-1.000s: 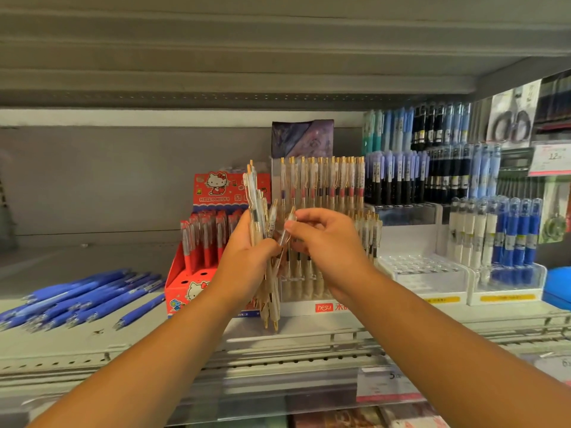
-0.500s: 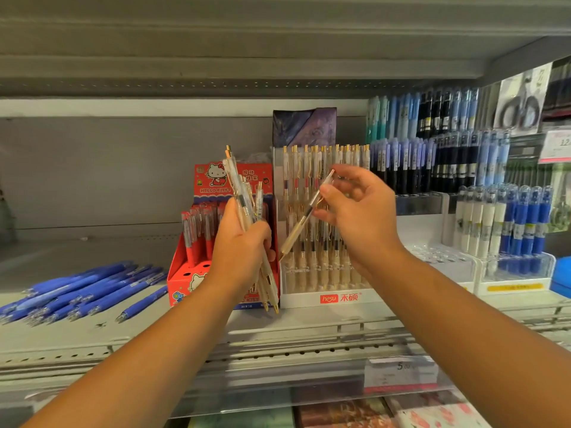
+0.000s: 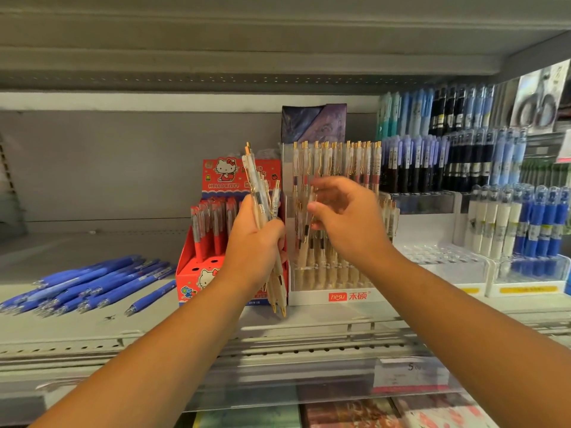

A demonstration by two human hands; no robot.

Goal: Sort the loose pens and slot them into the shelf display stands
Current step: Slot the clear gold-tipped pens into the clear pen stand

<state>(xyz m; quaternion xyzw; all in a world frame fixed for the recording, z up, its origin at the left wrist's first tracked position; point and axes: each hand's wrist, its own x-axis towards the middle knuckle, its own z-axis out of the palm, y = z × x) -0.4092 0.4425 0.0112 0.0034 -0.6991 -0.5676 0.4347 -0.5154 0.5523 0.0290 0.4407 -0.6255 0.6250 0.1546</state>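
Fingers, right hand [image 3: 346, 223]: loosely curled at the clear stand [image 3: 336, 273], one pen [image 3: 309, 217] blurred at the tips; grip unclear.
Left hand [image 3: 256, 239]: clenched round a pen bundle [image 3: 262, 211], just left of the stand.

Loose pens [image 3: 92, 285] lay at 9 o'clock on shelf [image 3: 309, 322]; carton stand [image 3: 213, 273] at centre; clear stand [image 3: 336, 296] just beside, 3 o'clock.

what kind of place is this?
Likely a shop's stationery aisle: pens stand in tiered display stands, a price label sits on the shelf edge, and packaged scissors hang at right.
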